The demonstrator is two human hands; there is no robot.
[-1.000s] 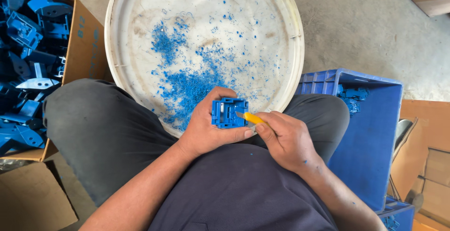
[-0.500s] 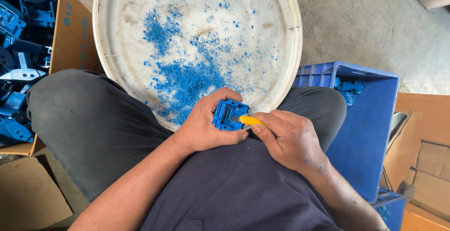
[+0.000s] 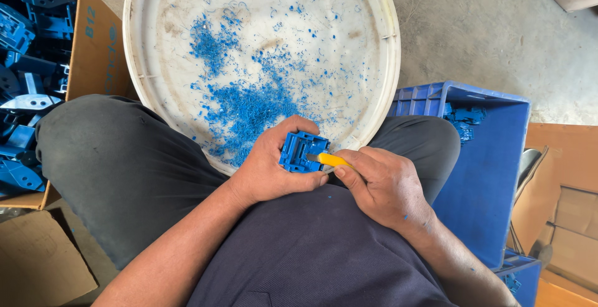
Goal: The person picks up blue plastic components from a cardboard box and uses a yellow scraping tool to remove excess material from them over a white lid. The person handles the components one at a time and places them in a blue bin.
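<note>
Your left hand (image 3: 274, 170) grips the blue plastic part (image 3: 303, 152) over the near rim of the white tub (image 3: 386, 64), so shavings (image 3: 249, 107) fall inside, while your right hand (image 3: 380, 185) grips the yellow knife (image 3: 330, 160) against it.

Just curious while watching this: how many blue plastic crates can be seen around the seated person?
2. One large blue crate stands beside the person's right leg, holding some blue parts. A second blue crate shows only a corner below it, near the picture's bottom edge. Others may be hidden.

We sit over a grey concrete floor (image 3: 498, 39) in daylight, cardboard boxes (image 3: 567, 220) and a blue crate (image 3: 492, 176) crowding round us.
</note>
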